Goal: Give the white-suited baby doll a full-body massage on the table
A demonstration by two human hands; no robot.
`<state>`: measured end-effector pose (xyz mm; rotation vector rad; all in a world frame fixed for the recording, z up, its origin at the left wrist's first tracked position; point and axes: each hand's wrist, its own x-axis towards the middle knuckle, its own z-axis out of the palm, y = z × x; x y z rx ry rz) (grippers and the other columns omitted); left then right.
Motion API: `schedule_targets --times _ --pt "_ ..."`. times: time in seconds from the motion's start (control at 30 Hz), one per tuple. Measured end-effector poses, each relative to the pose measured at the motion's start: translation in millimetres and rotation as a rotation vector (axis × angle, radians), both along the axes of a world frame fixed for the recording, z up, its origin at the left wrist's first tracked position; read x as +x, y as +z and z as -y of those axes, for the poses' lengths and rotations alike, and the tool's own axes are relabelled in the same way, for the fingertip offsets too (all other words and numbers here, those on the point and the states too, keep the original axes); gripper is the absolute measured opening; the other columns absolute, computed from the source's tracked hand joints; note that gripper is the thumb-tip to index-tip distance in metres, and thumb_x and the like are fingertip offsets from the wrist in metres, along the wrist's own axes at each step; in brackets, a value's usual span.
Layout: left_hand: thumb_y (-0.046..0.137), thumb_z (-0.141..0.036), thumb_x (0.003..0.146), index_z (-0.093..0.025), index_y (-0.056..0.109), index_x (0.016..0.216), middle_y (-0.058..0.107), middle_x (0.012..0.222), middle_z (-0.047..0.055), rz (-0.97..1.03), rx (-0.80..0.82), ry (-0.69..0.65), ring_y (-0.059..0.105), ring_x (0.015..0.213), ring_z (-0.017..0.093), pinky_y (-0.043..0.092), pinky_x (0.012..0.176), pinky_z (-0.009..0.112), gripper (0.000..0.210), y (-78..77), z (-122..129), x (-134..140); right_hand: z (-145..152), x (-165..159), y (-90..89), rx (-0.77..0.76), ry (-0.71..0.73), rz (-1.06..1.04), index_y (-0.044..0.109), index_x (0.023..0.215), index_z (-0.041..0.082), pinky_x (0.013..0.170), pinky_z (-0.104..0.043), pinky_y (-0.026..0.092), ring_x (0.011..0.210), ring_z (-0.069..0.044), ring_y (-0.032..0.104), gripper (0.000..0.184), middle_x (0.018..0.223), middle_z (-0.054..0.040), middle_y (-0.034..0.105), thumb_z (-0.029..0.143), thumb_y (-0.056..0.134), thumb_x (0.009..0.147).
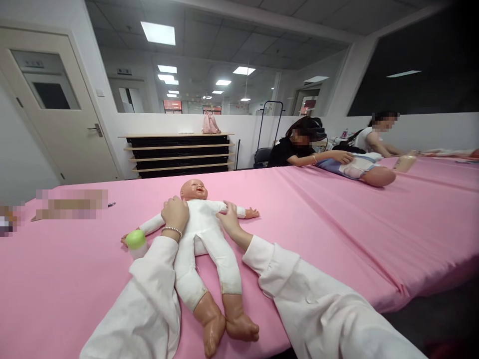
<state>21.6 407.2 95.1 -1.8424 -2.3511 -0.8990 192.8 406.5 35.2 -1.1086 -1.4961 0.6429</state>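
Note:
A baby doll (pixel 204 219) with a white cloth body and hard plastic head, hands and feet lies on its back, head away from me. My left hand (pixel 175 213) is wrapped over its shoulder and upper arm on the left side. On the other side, my right hand (pixel 232 223) curls around the doll's upper arm, thumb toward the chest. Some fingertips of both hands are hidden behind the doll's arms. Just left of my left sleeve stands a small white jar with a green lid (pixel 136 242), beside the doll's hand.
A pink cloth (pixel 307 224) with creases covers the table. At the far right, a person (pixel 295 144) handles another doll (pixel 377 175) near a beige bottle (pixel 406 162). A second person (pixel 374 137) sits behind. Blurred items (pixel 75 204) lie at the left.

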Motion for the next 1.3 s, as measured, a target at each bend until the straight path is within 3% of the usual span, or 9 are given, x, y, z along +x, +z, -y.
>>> schedule_targets --times 0.13,0.23,0.4,0.7,0.8,0.93,1.0,1.1,1.3 --pt "0.036 -0.051 0.083 0.000 0.043 0.124 0.048 0.122 0.023 0.083 -0.165 -0.062 0.042 0.119 0.034 0.038 0.093 0.046 0.066 -13.6 -7.9 7.8 -1.7 1.8 7.9 0.024 0.194 0.372 0.035 0.135 0.017 0.113 -0.044 0.008 0.137 -0.022 0.013 0.065 0.146 -0.0090 0.022 0.034 0.055 0.076" --pt "0.030 -0.057 0.082 -0.001 0.029 0.135 0.030 0.138 0.024 0.182 -0.233 -0.027 0.027 0.130 0.035 0.029 0.101 0.052 0.077 -26.6 -13.9 9.3 -7.3 5.9 -0.8 -0.078 0.326 0.420 0.031 0.137 0.021 0.111 -0.047 -0.002 0.139 -0.020 0.005 0.060 0.148 -0.0054 0.015 0.044 0.045 0.083" --pt "0.029 -0.059 0.081 -0.005 0.027 0.138 0.025 0.143 0.020 0.217 -0.237 -0.019 0.022 0.133 0.033 0.022 0.104 0.055 0.078 -36.5 -17.3 8.5 -9.0 10.2 -12.0 -0.095 0.370 0.282 0.033 0.136 0.023 0.112 -0.041 -0.005 0.139 -0.015 0.004 0.057 0.148 -0.0027 0.016 0.046 0.042 0.085" --pt "0.030 -0.053 0.083 -0.007 0.037 0.131 0.039 0.133 0.021 0.211 -0.195 -0.051 0.036 0.125 0.033 0.034 0.097 0.049 0.066 -33.2 -7.3 6.4 -4.0 15.5 -13.0 -0.021 0.373 0.233 0.040 0.132 0.021 0.114 -0.033 0.006 0.137 -0.012 0.017 0.051 0.145 -0.0015 0.026 0.042 0.041 0.086" --pt "0.032 -0.039 0.085 -0.007 0.044 0.125 0.048 0.124 0.020 0.117 -0.053 -0.063 0.044 0.118 0.032 0.037 0.093 0.045 0.052 -30.8 5.2 8.7 -3.0 17.0 -14.9 0.002 0.356 0.265 0.041 0.132 0.020 0.114 -0.033 0.008 0.136 -0.012 0.019 0.049 0.144 -0.0020 0.028 0.039 0.040 0.087" --pt "0.038 -0.019 0.080 -0.013 0.044 0.126 0.041 0.134 0.013 -0.170 0.393 -0.246 0.031 0.129 0.027 0.021 0.107 0.045 0.047 -28.2 38.2 -0.4 -0.1 16.5 -11.3 0.007 0.310 0.242 0.048 0.125 0.020 0.114 -0.034 0.012 0.133 -0.014 0.026 0.044 0.140 -0.0033 0.036 0.036 0.043 0.085" --pt "0.043 -0.017 0.078 -0.017 0.045 0.125 0.039 0.136 0.010 -0.254 0.574 -0.322 0.027 0.131 0.025 0.014 0.110 0.045 0.048 -31.4 56.9 -14.2 1.7 13.7 -1.1 0.005 0.263 0.181 0.055 0.116 0.020 0.112 -0.035 0.017 0.127 -0.015 0.034 0.037 0.132 -0.0044 0.045 0.032 0.047 0.082" --pt "0.048 -0.017 0.074 -0.018 0.048 0.119 0.039 0.134 0.011 -0.274 0.742 -0.285 0.027 0.131 0.026 0.015 0.109 0.045 0.045 -44.9 76.8 -41.2 8.6 4.3 32.7 -0.066 0.248 0.033 0.061 0.102 0.019 0.105 -0.036 0.028 0.114 -0.018 0.047 0.027 0.115 -0.0055 0.056 0.024 0.050 0.078" --pt "0.052 -0.020 0.069 -0.015 0.038 0.122 0.034 0.129 0.017 -0.157 0.791 -0.032 0.027 0.129 0.030 0.020 0.104 0.050 0.055 -66.9 80.7 -72.0 45.1 -27.1 120.8 -0.374 0.740 -0.438 0.061 0.099 0.016 0.097 -0.035 0.036 0.104 -0.017 0.056 0.024 0.111 -0.0064 0.060 0.024 0.045 0.083"
